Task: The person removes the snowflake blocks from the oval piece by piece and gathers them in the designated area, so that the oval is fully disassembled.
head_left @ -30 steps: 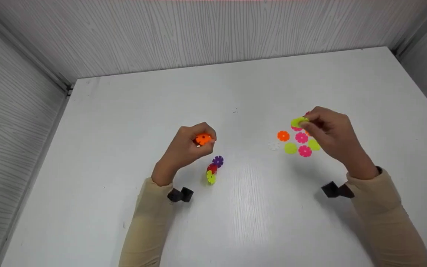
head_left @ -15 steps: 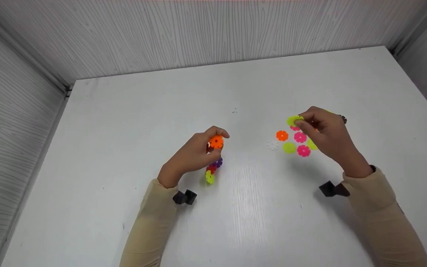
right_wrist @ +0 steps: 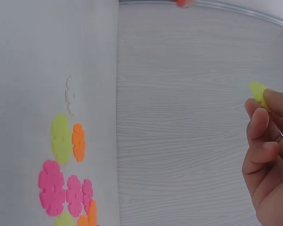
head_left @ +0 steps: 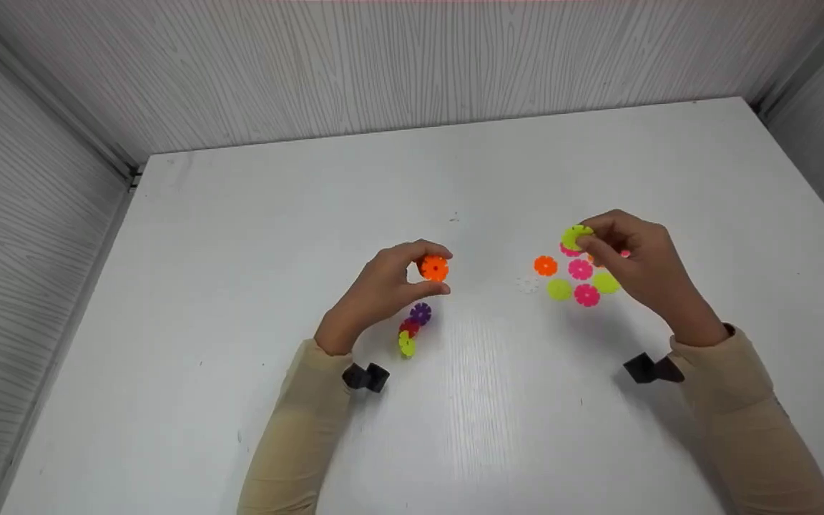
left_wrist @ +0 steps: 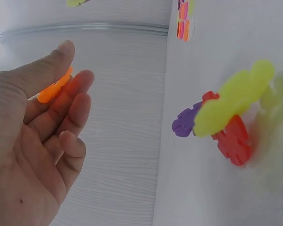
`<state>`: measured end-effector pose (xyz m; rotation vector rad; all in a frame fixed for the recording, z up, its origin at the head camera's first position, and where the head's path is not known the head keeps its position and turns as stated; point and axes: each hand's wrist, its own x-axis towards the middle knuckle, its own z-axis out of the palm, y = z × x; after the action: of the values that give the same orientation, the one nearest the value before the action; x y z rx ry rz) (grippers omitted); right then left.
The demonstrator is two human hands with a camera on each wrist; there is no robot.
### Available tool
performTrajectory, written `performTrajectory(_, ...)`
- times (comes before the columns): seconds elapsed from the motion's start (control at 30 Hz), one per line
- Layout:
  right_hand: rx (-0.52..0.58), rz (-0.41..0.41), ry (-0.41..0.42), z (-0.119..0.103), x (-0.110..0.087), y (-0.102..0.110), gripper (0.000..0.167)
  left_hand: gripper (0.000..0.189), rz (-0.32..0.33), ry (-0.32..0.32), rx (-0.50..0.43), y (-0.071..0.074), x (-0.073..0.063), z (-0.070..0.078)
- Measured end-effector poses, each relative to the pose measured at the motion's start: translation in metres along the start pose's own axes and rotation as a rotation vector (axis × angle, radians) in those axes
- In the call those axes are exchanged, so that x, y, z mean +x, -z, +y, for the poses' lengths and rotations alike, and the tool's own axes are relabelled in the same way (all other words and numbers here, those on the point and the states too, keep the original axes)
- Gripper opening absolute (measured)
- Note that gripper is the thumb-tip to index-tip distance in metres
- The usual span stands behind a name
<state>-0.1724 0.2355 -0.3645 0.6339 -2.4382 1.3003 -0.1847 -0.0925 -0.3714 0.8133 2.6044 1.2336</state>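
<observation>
My left hand (head_left: 387, 282) holds an orange notched flower disc (head_left: 435, 268) between thumb and fingers, its flat face showing in the head view. In the left wrist view the same orange disc (left_wrist: 56, 87) is seen tilted, partly behind the thumb. Just below that hand, a purple disc (head_left: 420, 313), a red disc (head_left: 408, 327) and a yellow disc (head_left: 406, 345) stand joined on the table. My right hand (head_left: 634, 250) pinches a yellow-green disc (head_left: 574, 236) above a group of loose discs. In the right wrist view that yellow-green disc (right_wrist: 258, 92) shows at the fingertips.
Under and beside the right hand lie flat discs: an orange disc (head_left: 546, 265), a pink disc (head_left: 587, 295), a yellow-green disc (head_left: 559, 289), a white disc (head_left: 528, 285) and several more, some hidden. Behind the white table (head_left: 297, 200) stands a wood-grained panel (head_left: 412, 64).
My left hand has moved right and its fingers have spread more, with the orange disc now held nearer the fingertips. The right hand stays almost in place with its yellow-green disc.
</observation>
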Motion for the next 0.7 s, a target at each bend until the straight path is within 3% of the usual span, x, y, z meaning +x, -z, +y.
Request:
performTrajectory(0.17,-0.042,-0.04,-0.023,0.005,-0.007,0.007,0.019,0.047,0.043,-0.013,-0.034,-0.003,0.018,0.009)
performTrajectory(0.37,-0.061,-0.144,-0.124,0.014,-0.019,0.017,0.021,0.048,0.057,-0.005,-0.107,-0.014,0.048,0.021)
performTrajectory(0.5,-0.05,-0.219,-0.189,0.021,-0.025,0.019,0.023,0.049,0.06,0.028,-0.152,-0.028,0.07,0.026)
performTrajectory(0.7,-0.078,-0.253,-0.241,0.023,-0.027,0.022,0.023,0.049,0.065,0.107,-0.197,-0.054,0.098,0.031)
